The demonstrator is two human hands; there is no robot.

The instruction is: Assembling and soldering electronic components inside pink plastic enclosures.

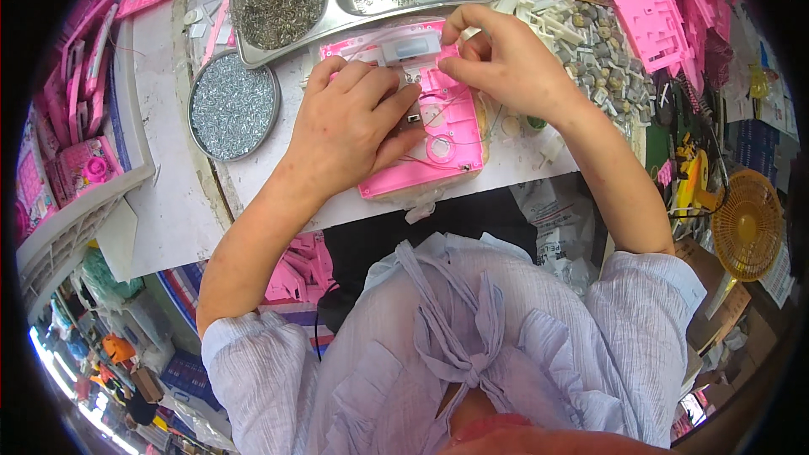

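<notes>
A pink plastic casing [459, 143] lies on the white-covered table in front of me, with its hollow inner side up. Thin wires run across it, and a grey-white strip [413, 48] sits along its far side. My left hand [350, 122] rests over the casing's left part, its fingers bent down onto it. A small metal piece [413, 119] shows beside the left thumb and forefinger. Over the far right corner, my right hand [506, 59] has thumb and fingers drawn together; what lies between the fingertips is hidden.
A round dish of small silvery screws [233, 107] stands left of the casing. Behind is a metal tray [337, 34] with small dark metal parts. White and grey small parts [590, 42] are heaped at right. Pink casings [649, 17] pile up far right; a yellow fan [746, 223] stands beyond.
</notes>
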